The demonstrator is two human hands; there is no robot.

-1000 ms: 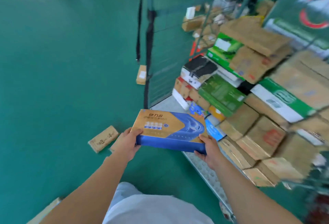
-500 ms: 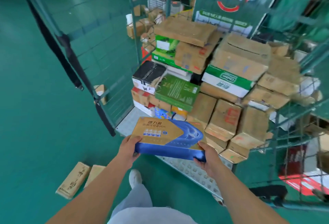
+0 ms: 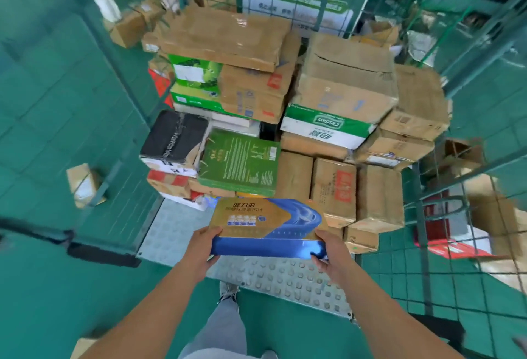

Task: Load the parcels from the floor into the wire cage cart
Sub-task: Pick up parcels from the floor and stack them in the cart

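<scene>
Head view, left to right. At far left a small parcel (image 3: 84,184) was seen on the floor (image 3: 42,287) beyond the cage's mesh side panel (image 3: 119,119). The left hand (image 3: 203,246) was clamped on the left end of a flat blue-and-gold box (image 3: 268,226), thumb on top and fingers beneath. The box was held level above the studded deck (image 3: 279,276) of the wire cage cart, just in front of the stack (image 3: 285,119) of parcels filling its rear. A green box (image 3: 241,160) lay directly behind it, with upright brown cartons (image 3: 332,187) to the right. The right hand (image 3: 332,253) was clamped on the box's right end in the same grip. At far right, more cartons were visible through the other mesh side (image 3: 462,216).

Step in hand, as judged: carriage of one parcel to the cart, not yet released. The next move would call for the box to be pushed forward and lowered onto the free front deck, or laid flat on the low cartons, before both hands are opened.
</scene>
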